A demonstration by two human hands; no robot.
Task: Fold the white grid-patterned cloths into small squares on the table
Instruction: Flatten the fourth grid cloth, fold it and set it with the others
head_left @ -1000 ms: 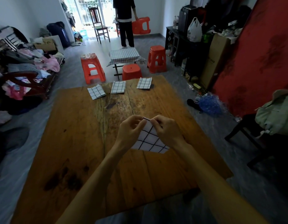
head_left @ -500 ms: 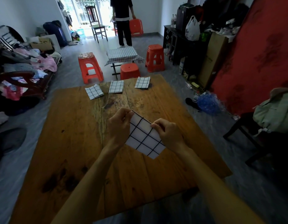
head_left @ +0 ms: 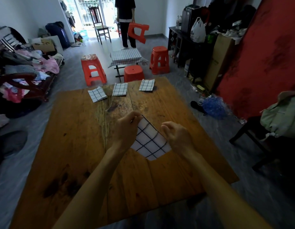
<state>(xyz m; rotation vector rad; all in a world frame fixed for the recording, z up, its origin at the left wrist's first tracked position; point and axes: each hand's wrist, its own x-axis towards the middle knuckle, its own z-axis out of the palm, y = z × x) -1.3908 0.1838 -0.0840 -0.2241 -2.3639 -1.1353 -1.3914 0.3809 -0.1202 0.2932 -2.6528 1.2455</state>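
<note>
At frame centre, the left hand (head_left: 127, 129) pinches the folded grid cloth's (head_left: 150, 142) top corner above the bench (head_left: 77, 138) (wooden); the right hand (head_left: 176, 138), fingers loosely curled, holds nothing.

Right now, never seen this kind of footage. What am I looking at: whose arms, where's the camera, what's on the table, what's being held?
There is no machine here. A person wears one wide-angle camera on the head, looking forward and down, so the two bare arms reaching in from the bottom are their own.

The surface is a wooden table. At its far edge lie three folded cloths, white with a dark grid: one on the left, one in the middle, one on the right.

A fourth cloth is being worked on near the middle. The left hand pinches its top corner. The right hand is at its right edge with loosely curled fingers; whether it grips the cloth cannot be told.

Behind the table are red stools and another person standing.
</note>
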